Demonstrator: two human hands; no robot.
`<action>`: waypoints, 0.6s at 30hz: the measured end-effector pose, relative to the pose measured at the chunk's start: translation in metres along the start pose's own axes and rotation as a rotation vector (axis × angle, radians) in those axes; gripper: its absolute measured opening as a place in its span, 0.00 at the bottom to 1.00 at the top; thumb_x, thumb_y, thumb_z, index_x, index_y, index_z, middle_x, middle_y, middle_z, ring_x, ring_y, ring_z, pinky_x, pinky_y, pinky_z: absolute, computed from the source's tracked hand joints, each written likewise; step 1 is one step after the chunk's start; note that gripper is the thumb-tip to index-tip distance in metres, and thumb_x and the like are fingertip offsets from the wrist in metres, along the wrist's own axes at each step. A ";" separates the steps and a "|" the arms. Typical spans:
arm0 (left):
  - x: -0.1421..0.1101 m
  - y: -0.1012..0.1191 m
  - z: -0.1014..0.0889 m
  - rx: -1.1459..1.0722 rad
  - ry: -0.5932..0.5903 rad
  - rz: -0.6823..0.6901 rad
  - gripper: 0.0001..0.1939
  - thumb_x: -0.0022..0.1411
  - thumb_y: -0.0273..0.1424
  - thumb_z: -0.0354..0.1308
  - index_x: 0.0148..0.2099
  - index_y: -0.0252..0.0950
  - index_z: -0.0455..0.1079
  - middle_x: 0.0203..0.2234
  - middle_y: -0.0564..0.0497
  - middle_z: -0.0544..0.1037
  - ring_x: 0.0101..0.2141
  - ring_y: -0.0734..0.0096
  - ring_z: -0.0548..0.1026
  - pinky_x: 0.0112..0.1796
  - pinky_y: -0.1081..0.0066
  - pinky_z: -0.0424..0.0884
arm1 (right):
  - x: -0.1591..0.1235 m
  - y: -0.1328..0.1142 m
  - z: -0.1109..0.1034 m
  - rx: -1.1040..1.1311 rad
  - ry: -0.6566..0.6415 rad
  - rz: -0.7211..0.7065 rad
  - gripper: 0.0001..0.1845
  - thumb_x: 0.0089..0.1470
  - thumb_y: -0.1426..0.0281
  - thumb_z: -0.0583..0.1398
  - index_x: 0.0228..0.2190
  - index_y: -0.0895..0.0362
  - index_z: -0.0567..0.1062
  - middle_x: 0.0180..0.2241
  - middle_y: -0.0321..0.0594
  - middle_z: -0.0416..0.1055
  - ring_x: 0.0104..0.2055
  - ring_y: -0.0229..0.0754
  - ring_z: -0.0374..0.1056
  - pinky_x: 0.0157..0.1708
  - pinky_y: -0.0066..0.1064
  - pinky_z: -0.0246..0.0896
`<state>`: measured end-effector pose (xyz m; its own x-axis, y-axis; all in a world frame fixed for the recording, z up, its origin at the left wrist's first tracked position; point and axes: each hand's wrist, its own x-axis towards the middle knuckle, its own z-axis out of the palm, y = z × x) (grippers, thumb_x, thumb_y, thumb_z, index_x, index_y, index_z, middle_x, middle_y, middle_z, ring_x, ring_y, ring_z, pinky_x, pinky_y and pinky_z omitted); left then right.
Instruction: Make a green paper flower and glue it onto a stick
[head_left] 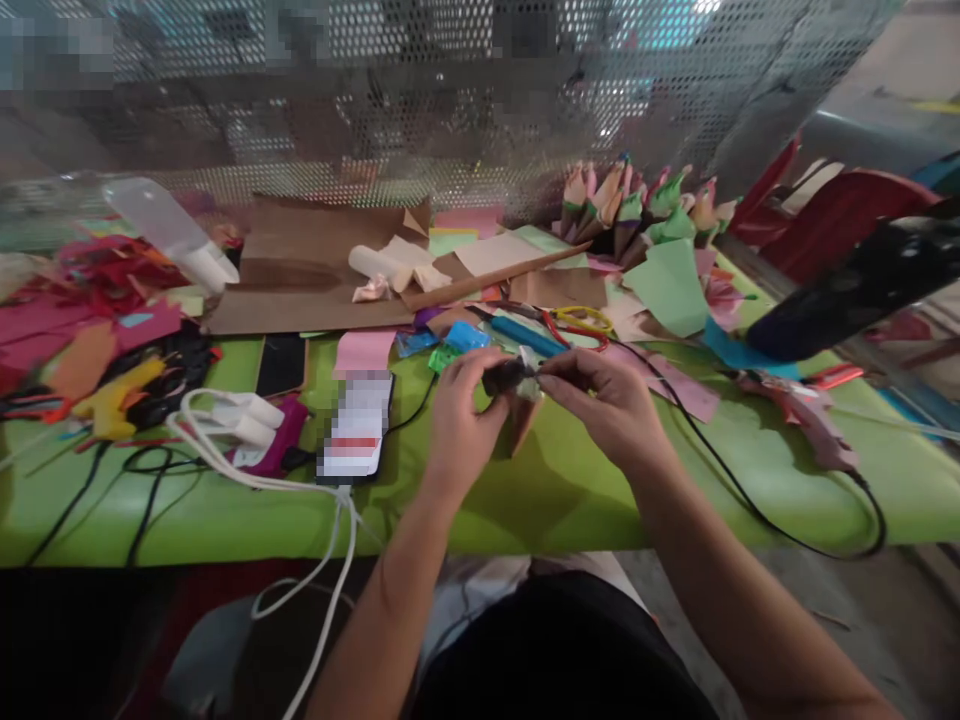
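Note:
My left hand is closed around a small dark bundle held above the green tabletop. A pale, crumpled, paper-like piece shows at the bundle's right end, and a brown pointed flap hangs beneath it. From the right, my right hand pinches at that pale end with thumb and fingertips. What exactly lies between its fingertips is too small to make out. Just behind the hands are a blue packet, a green piece and a blue-handled tool.
A phone, white charger cables and a yellow glue gun lie left. At right are a pink glue gun with black cord and a dark bottle. Brown cardboard and paper flowers line the back.

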<state>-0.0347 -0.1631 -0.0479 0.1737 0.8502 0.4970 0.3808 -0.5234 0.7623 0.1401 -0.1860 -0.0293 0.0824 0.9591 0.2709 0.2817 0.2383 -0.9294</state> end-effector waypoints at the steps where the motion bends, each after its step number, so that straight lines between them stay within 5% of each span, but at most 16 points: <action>1: -0.001 0.001 -0.001 0.024 0.006 0.028 0.18 0.61 0.20 0.61 0.51 0.42 0.73 0.52 0.48 0.79 0.53 0.61 0.75 0.54 0.60 0.73 | 0.000 0.000 0.000 -0.002 0.007 -0.003 0.11 0.52 0.59 0.65 0.30 0.54 0.78 0.26 0.36 0.71 0.27 0.37 0.60 0.27 0.30 0.52; 11: -0.001 0.007 -0.002 0.085 -0.022 0.097 0.18 0.63 0.22 0.60 0.52 0.43 0.73 0.52 0.48 0.79 0.54 0.60 0.75 0.57 0.58 0.71 | -0.004 -0.003 0.005 0.028 0.080 0.011 0.09 0.50 0.62 0.67 0.26 0.53 0.75 0.24 0.35 0.69 0.26 0.37 0.60 0.25 0.30 0.54; 18: 0.002 0.006 0.000 -0.019 -0.156 0.062 0.21 0.64 0.24 0.60 0.58 0.44 0.73 0.55 0.48 0.78 0.56 0.58 0.74 0.58 0.57 0.70 | -0.001 0.009 0.007 0.219 0.035 0.066 0.20 0.46 0.52 0.68 0.24 0.52 0.69 0.22 0.34 0.66 0.25 0.37 0.60 0.26 0.31 0.57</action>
<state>-0.0324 -0.1644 -0.0426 0.3354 0.8142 0.4739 0.3484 -0.5746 0.7406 0.1356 -0.1839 -0.0399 0.1281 0.9686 0.2131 0.0611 0.2068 -0.9765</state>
